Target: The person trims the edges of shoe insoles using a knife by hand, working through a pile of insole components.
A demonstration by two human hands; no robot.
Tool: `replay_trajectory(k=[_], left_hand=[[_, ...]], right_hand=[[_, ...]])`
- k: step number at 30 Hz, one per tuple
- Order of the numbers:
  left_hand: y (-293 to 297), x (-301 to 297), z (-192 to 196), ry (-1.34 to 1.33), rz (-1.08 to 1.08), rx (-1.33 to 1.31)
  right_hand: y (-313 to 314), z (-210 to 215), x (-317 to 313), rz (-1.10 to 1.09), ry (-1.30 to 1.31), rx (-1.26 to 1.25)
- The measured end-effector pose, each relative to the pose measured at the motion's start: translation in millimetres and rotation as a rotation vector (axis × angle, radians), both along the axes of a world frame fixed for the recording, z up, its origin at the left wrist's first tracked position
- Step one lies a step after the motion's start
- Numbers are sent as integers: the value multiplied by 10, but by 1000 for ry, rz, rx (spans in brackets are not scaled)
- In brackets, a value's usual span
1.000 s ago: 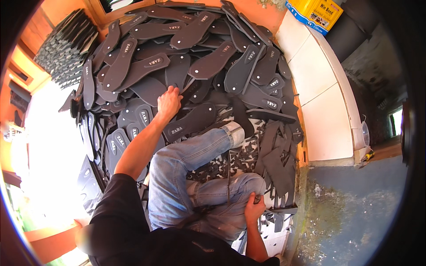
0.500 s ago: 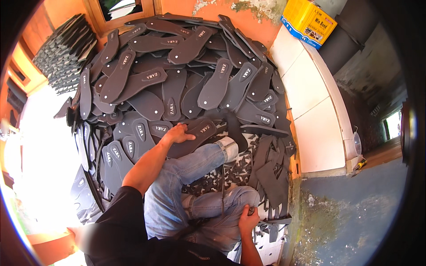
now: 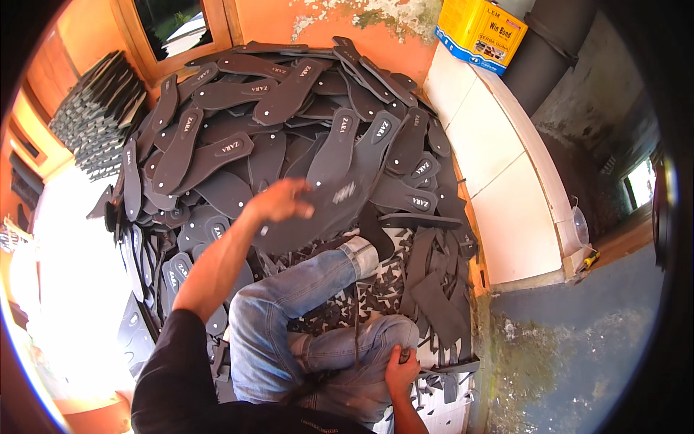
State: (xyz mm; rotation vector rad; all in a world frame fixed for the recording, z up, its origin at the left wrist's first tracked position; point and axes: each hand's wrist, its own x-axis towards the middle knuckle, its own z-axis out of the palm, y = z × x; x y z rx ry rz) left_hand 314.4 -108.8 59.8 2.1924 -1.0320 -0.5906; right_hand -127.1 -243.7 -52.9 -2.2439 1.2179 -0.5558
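Observation:
My left hand (image 3: 283,202) reaches over the near side of a big heap of dark grey sandal soles (image 3: 224,94), its fingers stretched out and apart. Just beyond the fingertips is a sole (image 3: 318,217), smeared by motion and seemingly out of the hand's grip. My right hand (image 3: 402,375) is closed beside my bent knee. From its fist peeks the end of a small dark object (image 3: 404,355), like a handle; the rest is hidden by the fingers. Most soles carry a pale printed mark and a small white dot.
Small dark offcuts (image 3: 332,304) litter the floor between my legs. Longer scrap strips (image 3: 437,296) lie beside my right knee. A tall stack of sole pieces (image 3: 97,112) stands at far left. White tiled ledge (image 3: 499,173) runs along the right, bearing a yellow and blue can (image 3: 481,35).
My left hand has come off the sole it was resting on, rising slightly forward with fingers spreading. That sole now blurs forward toward the heap. My right hand stays by the knee.

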Motion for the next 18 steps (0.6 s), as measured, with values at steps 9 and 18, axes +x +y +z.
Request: replay_trajectory(k=[9,18], left_hand=[[-1227,718,-140,-455,756,-464],[-1262,143,-1433,123,1136,-204]], right_hand=[[20,-45,28,-3,-29,74],[-109,-145,-136,-26,-29,66]])
